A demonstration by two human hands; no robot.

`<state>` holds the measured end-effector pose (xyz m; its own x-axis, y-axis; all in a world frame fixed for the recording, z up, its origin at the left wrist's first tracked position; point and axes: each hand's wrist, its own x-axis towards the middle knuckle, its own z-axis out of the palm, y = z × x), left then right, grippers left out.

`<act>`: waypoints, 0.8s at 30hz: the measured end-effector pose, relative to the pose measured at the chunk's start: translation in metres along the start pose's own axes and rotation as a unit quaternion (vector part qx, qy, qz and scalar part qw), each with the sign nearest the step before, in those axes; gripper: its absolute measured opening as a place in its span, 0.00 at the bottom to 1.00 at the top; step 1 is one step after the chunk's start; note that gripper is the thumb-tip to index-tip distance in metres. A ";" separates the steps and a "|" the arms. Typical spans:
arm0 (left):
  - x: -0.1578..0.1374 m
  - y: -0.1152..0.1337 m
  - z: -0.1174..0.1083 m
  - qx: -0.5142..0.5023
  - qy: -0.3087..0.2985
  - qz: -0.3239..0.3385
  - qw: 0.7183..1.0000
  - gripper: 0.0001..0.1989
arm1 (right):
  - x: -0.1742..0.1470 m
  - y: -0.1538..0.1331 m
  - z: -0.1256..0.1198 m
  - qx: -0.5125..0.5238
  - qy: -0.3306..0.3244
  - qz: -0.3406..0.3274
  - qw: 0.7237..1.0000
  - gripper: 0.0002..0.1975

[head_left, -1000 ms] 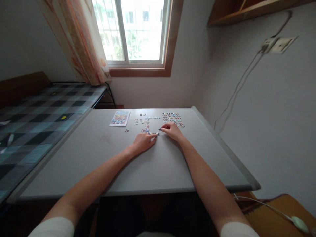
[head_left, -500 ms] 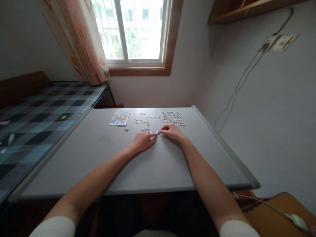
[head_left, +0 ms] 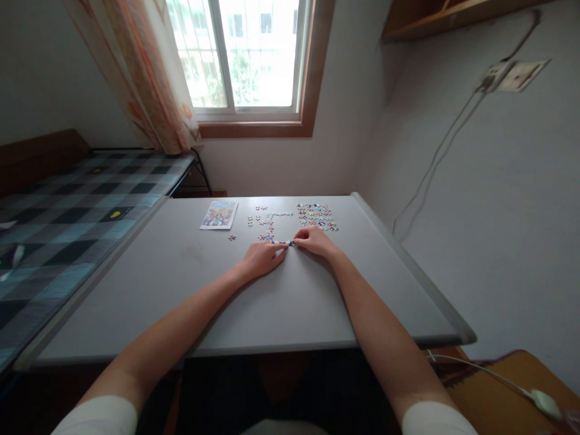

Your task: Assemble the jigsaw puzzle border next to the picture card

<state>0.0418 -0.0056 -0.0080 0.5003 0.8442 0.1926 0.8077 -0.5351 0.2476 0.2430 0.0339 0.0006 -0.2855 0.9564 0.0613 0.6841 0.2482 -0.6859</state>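
Observation:
My right hand (head_left: 314, 240) pinches a small dark puzzle piece (head_left: 292, 243) at the right end of the lower row of a partly joined jigsaw puzzle (head_left: 270, 228). My left hand (head_left: 264, 258) lies flat on the table beside that row, its fingers stretched out and the tips touching the joined pieces. The joined pieces form a top row, a left side and a bottom row. Part of the bottom row is hidden by my left fingers. Loose puzzle pieces (head_left: 315, 212) lie in rows behind my right hand.
A printed picture sheet (head_left: 219, 215) lies on the white table (head_left: 181, 290). Several loose pieces (head_left: 258, 218) sit left of the puzzle, and one stray piece (head_left: 232, 237) is nearer the sheet. A bed (head_left: 113, 199) stands left; a wall with a socket (head_left: 516, 75) is at right.
Both hands stay in nearly the same place at the bottom row. The whole view has shifted very slightly.

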 end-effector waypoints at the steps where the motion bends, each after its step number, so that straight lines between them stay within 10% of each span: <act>1: 0.000 0.000 0.000 0.002 0.000 0.000 1.000 0.19 | 0.000 0.001 0.000 0.001 0.000 0.001 1.000 0.06; 24: 0.000 0.002 -0.001 0.011 -0.010 -0.011 1.000 0.19 | 0.003 0.005 0.006 -0.038 0.014 -0.004 0.999 0.06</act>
<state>0.0433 -0.0070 -0.0061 0.4875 0.8568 0.1681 0.8255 -0.5150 0.2309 0.2415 0.0372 -0.0068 -0.2731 0.9579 0.0885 0.7310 0.2665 -0.6282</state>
